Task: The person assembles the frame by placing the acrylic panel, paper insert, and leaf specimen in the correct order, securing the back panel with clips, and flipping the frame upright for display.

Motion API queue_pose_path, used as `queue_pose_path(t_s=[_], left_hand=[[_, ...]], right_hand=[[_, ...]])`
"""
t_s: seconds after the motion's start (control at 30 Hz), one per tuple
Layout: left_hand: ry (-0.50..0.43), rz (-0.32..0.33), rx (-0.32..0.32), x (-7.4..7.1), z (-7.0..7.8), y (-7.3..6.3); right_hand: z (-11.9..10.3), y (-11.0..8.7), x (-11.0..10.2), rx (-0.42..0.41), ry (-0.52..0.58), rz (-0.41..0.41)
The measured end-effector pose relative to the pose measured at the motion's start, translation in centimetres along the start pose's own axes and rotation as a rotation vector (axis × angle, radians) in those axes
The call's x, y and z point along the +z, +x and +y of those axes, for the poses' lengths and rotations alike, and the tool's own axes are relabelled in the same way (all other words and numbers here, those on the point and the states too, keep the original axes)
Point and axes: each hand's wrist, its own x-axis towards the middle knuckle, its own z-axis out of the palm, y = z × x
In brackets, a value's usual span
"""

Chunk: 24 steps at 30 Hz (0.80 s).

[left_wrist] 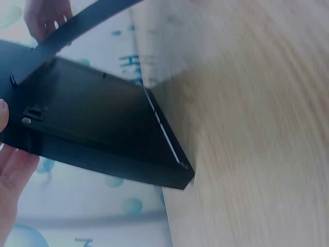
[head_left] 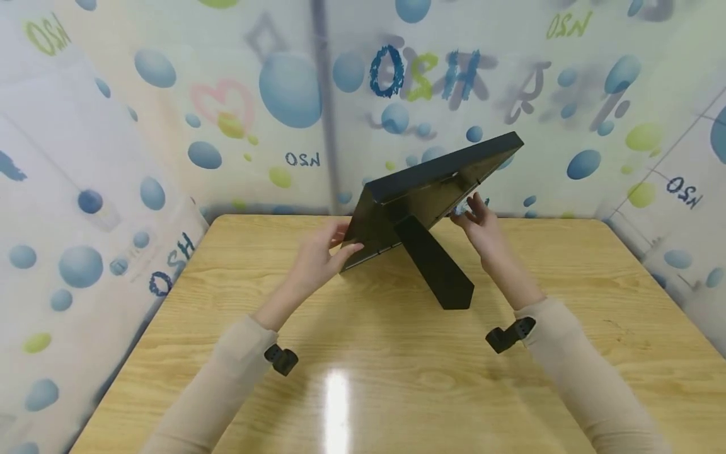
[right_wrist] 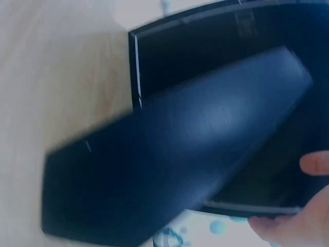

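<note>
A black picture frame [head_left: 368, 221] leans with its back towards me, tilted, one lower corner down at the wooden table. From its back a black easel leg [head_left: 437, 268] sticks out towards me. My left hand [head_left: 320, 255] grips the frame's left side, thumb on the back and fingers round the outer edge. At the right edge is my right hand [head_left: 482, 236], its thumb [right_wrist: 316, 163] over the back and fingertips at the rim. The leg crosses much of the back panel [right_wrist: 180, 62] in the right wrist view. The frame's front is hidden.
The wooden table [head_left: 397, 378] reaches to a curtain [head_left: 351, 145] printed with blue and green bubbles at the back and sides. Black wrist cameras [head_left: 282, 359] are strapped over both light sleeves [head_left: 227, 372]. A bright reflection lies on the tabletop near me.
</note>
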Motion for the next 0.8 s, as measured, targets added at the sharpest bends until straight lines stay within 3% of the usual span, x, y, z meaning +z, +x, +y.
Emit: queue_pose_path(t_s=[0.1, 0.2, 0.27, 0.37, 0.5, 0.6, 0.8], left_hand=[[0.043, 0.045, 0.034, 0.6, 0.7, -0.2], [0.086, 0.090, 0.075, 1.2, 1.6, -0.3], [0.124, 0.113, 0.098, 1.7, 2.2, -0.3], [0.176, 0.135, 0.110, 2.5, 3.4, -0.2], [0.234, 0.139, 0.101, 3.7, 5.0, 0.1], [0.299, 0.129, 0.119, 4.8, 6.2, 0.2], [0.393, 0.136, 0.158, 7.0, 8.0, 0.6]], right_hand=[[0.4, -1.5, 1.1, -0.055, 0.022, 0.093], [0.9, -3.2, 2.8, -0.220, 0.115, 0.263], [1.3, -4.4, 4.0, -0.348, 0.180, 0.333], [1.6, -6.2, 5.7, -0.456, 0.240, 0.303], [1.4, -7.8, 7.2, -0.425, 0.270, 0.172], [1.0, -8.2, 8.0, -0.399, 0.336, 0.124], [1.0, -7.5, 8.5, -0.428, 0.478, 0.236]])
